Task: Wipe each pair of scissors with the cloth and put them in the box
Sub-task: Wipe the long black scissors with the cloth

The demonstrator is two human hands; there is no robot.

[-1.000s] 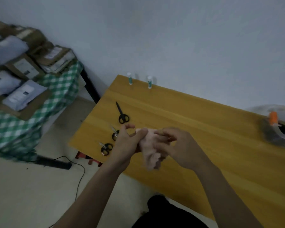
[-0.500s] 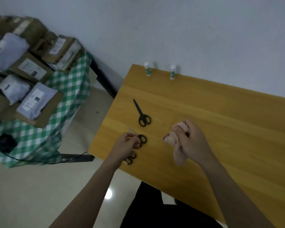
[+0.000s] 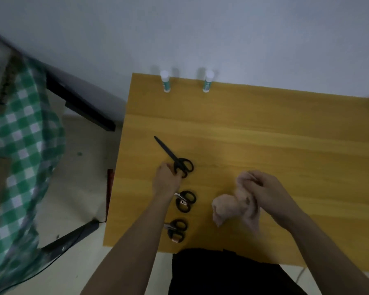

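Note:
Three pairs of black-handled scissors lie in a column near the left end of the yellow wooden table (image 3: 264,128). The long black scissors (image 3: 168,151) are farthest, with the blade pointing up-left. My left hand (image 3: 166,179) has curled fingers on their handle loops. Two small scissors lie closer to me: the middle pair (image 3: 186,201) and the near pair (image 3: 177,229), both partly hidden by my left forearm. My right hand (image 3: 268,192) grips a bunched pale pink cloth (image 3: 232,206) just above the table. No box is in view.
Two white-and-green glue sticks (image 3: 165,81) (image 3: 208,81) stand at the table's far edge by the wall. The table's left edge drops to the floor. A green checked tablecloth (image 3: 24,145) and a black frame (image 3: 81,105) lie to the left.
My hands have separated: the left left the cloth, passed the middle scissors and reached the long scissors' handle. The right hand keeps the cloth. The camera has tilted further down.

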